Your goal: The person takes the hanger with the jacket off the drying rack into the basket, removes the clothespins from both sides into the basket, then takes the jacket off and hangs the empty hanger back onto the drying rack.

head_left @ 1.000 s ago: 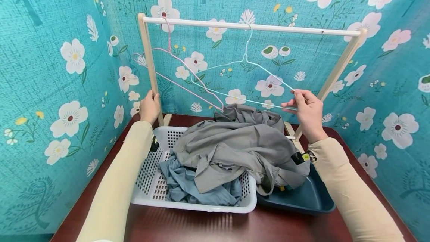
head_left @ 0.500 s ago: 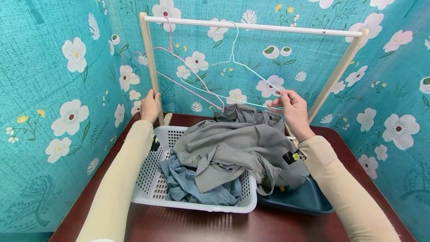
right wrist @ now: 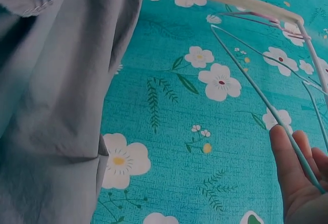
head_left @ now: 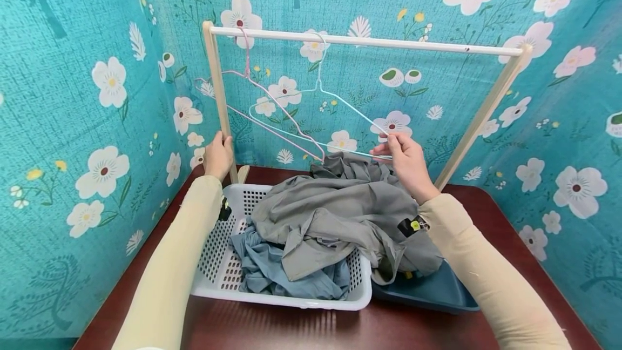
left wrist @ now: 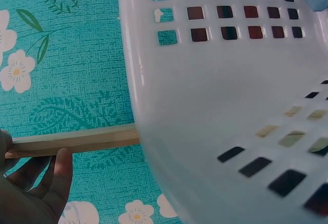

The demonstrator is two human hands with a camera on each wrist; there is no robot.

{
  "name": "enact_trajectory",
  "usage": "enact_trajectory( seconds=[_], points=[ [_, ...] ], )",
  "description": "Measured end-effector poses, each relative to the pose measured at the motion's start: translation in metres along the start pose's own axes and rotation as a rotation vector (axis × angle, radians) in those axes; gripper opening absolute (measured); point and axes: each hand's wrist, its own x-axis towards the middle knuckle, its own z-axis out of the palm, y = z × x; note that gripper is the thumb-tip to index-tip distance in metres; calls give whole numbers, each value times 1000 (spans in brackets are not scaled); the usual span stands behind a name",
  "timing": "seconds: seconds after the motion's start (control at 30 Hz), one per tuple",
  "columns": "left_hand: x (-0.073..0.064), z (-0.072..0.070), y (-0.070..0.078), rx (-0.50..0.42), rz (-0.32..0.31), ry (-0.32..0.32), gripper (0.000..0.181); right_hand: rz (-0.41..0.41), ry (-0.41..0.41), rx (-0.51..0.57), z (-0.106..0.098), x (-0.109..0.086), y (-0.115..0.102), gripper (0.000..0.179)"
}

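Left hand [head_left: 217,155]: grips rack post [head_left: 220,99], far left.
Right hand [head_left: 406,162]: pinches blue hanger [head_left: 318,96], hooked on rail [head_left: 364,40].
Basket [head_left: 218,247]: near, holds clothes [head_left: 335,215].

Dark red-brown bench [head_left: 291,328], glossy. On it: white perforated basket [head_left: 218,253] at centre-left, holding grey and blue clothes; dark blue tray [head_left: 437,290] touching the basket's right side; wooden rack [head_left: 216,96] standing at the far edge, its feet behind the basket.

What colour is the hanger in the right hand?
Light blue hanger, pinched by the right hand; clearest in the head view.
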Motion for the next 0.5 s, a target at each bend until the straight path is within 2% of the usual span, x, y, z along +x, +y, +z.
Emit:
enact_trajectory(
  seconds=[0.27, 0.5],
  points=[
    [0, 0, -1, 2, 1, -8, 31, 68, -83, -67, 8, -1, 4, 43],
    [-1, -1, 0, 6, -6, -13, 33, 85, -162, -84, 11, -2, 3, 44]
  ],
)
